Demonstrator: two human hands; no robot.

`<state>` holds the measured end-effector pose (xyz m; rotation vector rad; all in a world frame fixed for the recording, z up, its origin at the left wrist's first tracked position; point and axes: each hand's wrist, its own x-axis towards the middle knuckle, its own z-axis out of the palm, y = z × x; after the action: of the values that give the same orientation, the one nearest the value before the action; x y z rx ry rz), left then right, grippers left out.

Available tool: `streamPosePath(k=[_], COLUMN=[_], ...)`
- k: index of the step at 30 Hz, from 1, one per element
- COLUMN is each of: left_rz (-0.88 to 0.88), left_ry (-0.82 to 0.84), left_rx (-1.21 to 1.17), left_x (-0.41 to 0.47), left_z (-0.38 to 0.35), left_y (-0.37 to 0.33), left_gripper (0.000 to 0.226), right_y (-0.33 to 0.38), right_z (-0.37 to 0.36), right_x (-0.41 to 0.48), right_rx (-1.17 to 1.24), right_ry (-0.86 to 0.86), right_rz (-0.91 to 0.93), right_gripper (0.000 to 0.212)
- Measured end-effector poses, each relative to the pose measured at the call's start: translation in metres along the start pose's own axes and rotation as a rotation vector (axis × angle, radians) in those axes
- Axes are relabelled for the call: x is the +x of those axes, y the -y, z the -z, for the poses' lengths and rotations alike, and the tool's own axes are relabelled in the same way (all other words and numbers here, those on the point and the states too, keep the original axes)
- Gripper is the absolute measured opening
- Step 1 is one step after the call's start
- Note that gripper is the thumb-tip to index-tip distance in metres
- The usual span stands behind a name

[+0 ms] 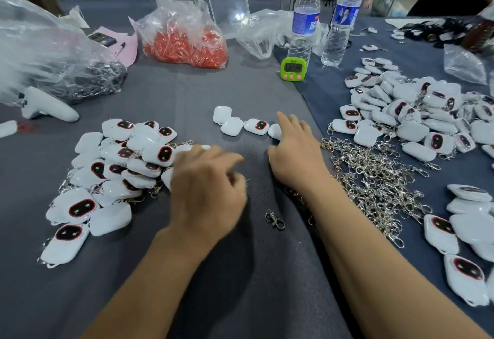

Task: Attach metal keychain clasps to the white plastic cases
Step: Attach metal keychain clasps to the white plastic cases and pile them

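Note:
Several white plastic cases lie in a short row (232, 126) at the table's middle. My right hand (296, 151) reaches forward with straight fingers, which rest on the rightmost case (275, 131) of that row. My left hand (208, 189) is motion-blurred, with loosely curled fingers and nothing visible in them, beside the left pile of cases with clasps (120, 167). One metal clasp (274, 219) lies loose between my forearms. A heap of metal clasps (374, 178) sits just right of my right hand.
More white cases are piled at the right (414, 114) and lower right (467, 231). Behind stand two water bottles (303, 23), a green timer (293, 69), a bag of orange parts (187, 44), a bag of dark clasps (80, 82) and a white controller (48, 107).

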<state>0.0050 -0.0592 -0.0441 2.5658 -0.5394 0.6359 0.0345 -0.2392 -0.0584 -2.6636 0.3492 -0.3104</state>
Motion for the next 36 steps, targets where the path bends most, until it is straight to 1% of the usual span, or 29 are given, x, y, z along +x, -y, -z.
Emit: streamPosePath(k=[2,3,4,6,7,9,11,13,15,17,19,20,22,24,25,27,29,33,36], left_rz=[-0.061,-0.056,-0.052,-0.056,-0.059,-0.093,-0.141,-0.174,-0.168,-0.169,-0.141,-0.077,0.128,0.289,0.321,0.335,0.339,0.356,0.412], left_ry=[0.276,0.407,0.488,0.565,0.601,0.678,0.713,0.711,0.715,0.708,0.646,0.588,0.428,0.28,0.229,0.173,0.159,0.16,0.144], left_rx=[-0.22,-0.319,-0.387,-0.48,-0.504,-0.485,-0.449,-0.449,-0.493,-0.506,-0.507,-0.531,-0.601,-0.615,-0.615,-0.639,-0.689,-0.769,-0.841], left_x=[-0.007,-0.009,-0.009,-0.006,-0.004,-0.001,-0.002,-0.004,-0.006,-0.008,-0.009,-0.009,-0.008,-0.005,-0.004,-0.002,-0.002,-0.002,-0.001], left_z=[-0.004,-0.004,-0.004,-0.001,0.001,0.004,0.004,0.002,-0.002,-0.005,-0.007,-0.009,-0.01,-0.011,-0.011,-0.012,-0.013,-0.014,-0.014], left_y=[-0.011,-0.013,-0.012,-0.006,-0.003,0.002,0.001,-0.005,-0.01,-0.013,-0.014,-0.015,-0.013,-0.009,-0.007,-0.003,-0.003,-0.002,-0.002], left_gripper=[0.03,0.028,0.025,0.019,0.02,0.028,0.035,0.032,0.022,0.015,0.011,0.011,0.009,0.008,0.011,0.019,0.02,0.026,0.029], right_y=[-0.003,-0.005,-0.007,-0.008,-0.008,-0.011,-0.011,-0.008,-0.004,0.001,0.007,0.009,0.014,0.016,0.016,0.015,0.016,0.016,0.013], right_z=[-0.005,-0.007,-0.008,-0.006,-0.003,0.003,0.012,0.018,0.021,0.022,0.023,0.024,0.025,0.024,0.022,0.019,0.017,0.017,0.018], right_x=[0.008,0.008,0.006,-0.001,-0.006,-0.017,-0.032,-0.045,-0.052,-0.054,-0.053,-0.052,-0.053,-0.054,-0.054,-0.055,-0.057,-0.057,-0.057], right_rx=[-0.075,-0.103,-0.091,-0.008,0.015,-0.002,-0.039,-0.036,0.055,0.254,0.547,0.712,1.033,1.241,1.301,1.339,1.304,1.287,1.202], right_ry=[0.051,0.041,0.014,-0.031,-0.039,-0.024,-0.009,-0.048,-0.132,-0.204,-0.226,-0.221,-0.182,-0.104,-0.051,0.071,0.16,0.178,0.179], right_rz=[0.0,0.021,0.046,0.051,0.039,0.021,0.026,0.043,0.003,-0.066,-0.128,-0.171,-0.265,-0.313,-0.315,-0.3,-0.266,-0.215,-0.155], right_gripper=[0.056,0.048,0.037,0.02,0.018,0.021,0.024,0.025,0.027,0.024,0.021,0.021,0.024,0.024,0.026,0.033,0.034,0.034,0.036])
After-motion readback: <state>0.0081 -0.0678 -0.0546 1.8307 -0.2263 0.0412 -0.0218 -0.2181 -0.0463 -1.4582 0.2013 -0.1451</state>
